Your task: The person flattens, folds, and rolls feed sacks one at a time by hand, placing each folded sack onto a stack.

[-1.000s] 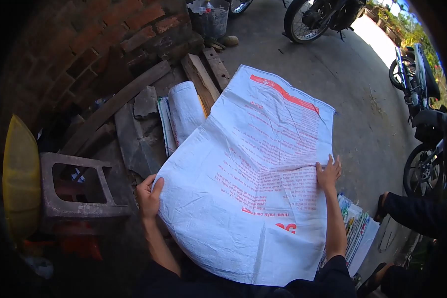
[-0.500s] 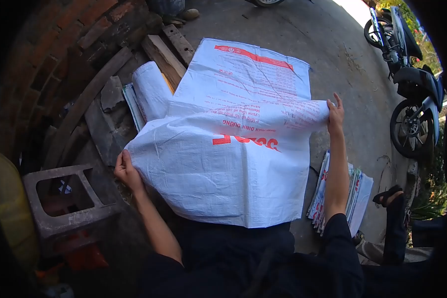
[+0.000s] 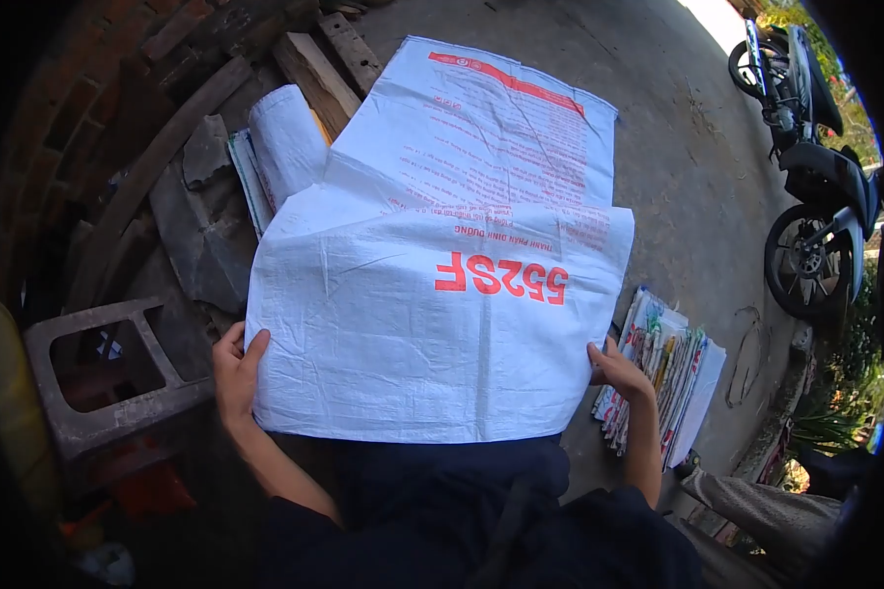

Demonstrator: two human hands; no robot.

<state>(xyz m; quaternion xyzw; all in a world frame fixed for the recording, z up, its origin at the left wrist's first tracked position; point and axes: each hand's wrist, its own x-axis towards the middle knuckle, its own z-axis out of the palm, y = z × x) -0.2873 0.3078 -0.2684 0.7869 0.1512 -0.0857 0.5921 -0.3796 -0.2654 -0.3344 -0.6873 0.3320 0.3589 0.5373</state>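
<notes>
A white woven sack (image 3: 393, 344) with red print, including an upside-down "552SF", spreads across my lap and beyond. Its near part is doubled back over the far part, making a crosswise fold. My left hand (image 3: 236, 371) grips the left edge near the lower corner, thumb on top. On the opposite side, my right hand (image 3: 621, 371) pinches the right edge, its fingers partly hidden beneath. To the right of that hand, a stack of folded sacks (image 3: 663, 378) lies on the ground. A rolled or folded white sack (image 3: 287, 142) is beyond the sack's left side.
Wooden beams (image 3: 316, 83) and broken slabs (image 3: 201, 236) lie by a brick wall (image 3: 79, 108) at left. A grey frame-like block (image 3: 118, 363) stands near my left arm. Motorcycles (image 3: 820, 216) are parked at right on the concrete ground (image 3: 697, 167).
My right hand has moved down the right edge toward me, and the fold now lies flatter, showing the full "552SF". My left hand has shifted slightly nearer to me.
</notes>
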